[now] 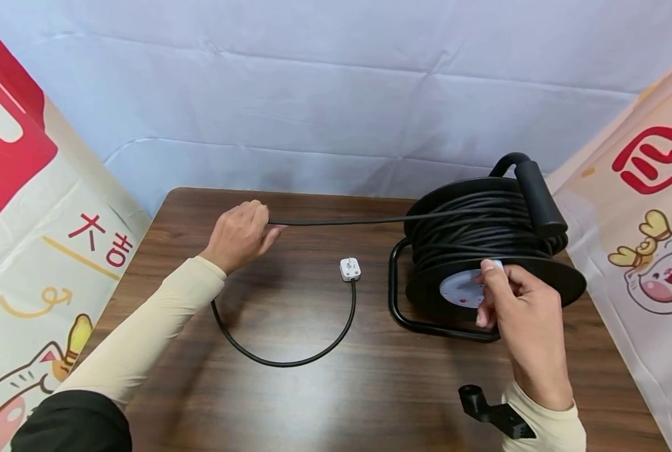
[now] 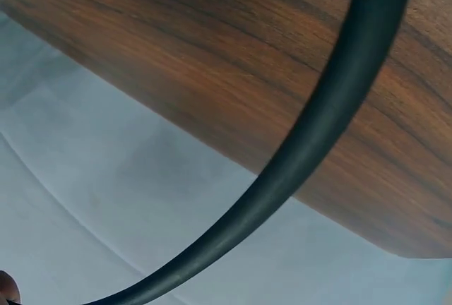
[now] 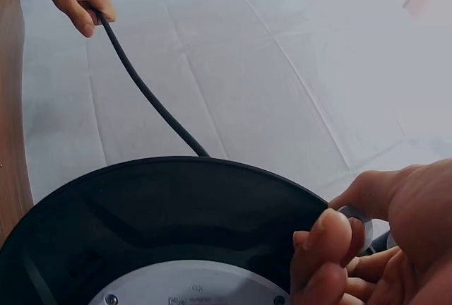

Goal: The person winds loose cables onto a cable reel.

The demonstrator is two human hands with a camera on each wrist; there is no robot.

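Observation:
A black cable reel (image 1: 491, 238) stands on its tube frame at the right, its drum full of wound black cable (image 1: 336, 221). My left hand (image 1: 238, 233) grips that cable, which runs taut from the reel across the back of the table. Beyond this hand the cable curves down in a loop to a white plug (image 1: 350, 269) lying with its pins up. At the reel's near side my right hand (image 1: 525, 314) pinches a small pale knob (image 3: 359, 226) between thumb and fingers. Close up, the left wrist view shows the cable (image 2: 311, 135) bending past the table edge.
The wooden table (image 1: 291, 301) ends at a pale cloth backdrop (image 1: 313, 113). Printed banners (image 1: 65, 251) hang at both sides. The reel's black handle (image 1: 539, 194) rises above the drum. A black wrist mount (image 1: 497, 414) is strapped to my right sleeve.

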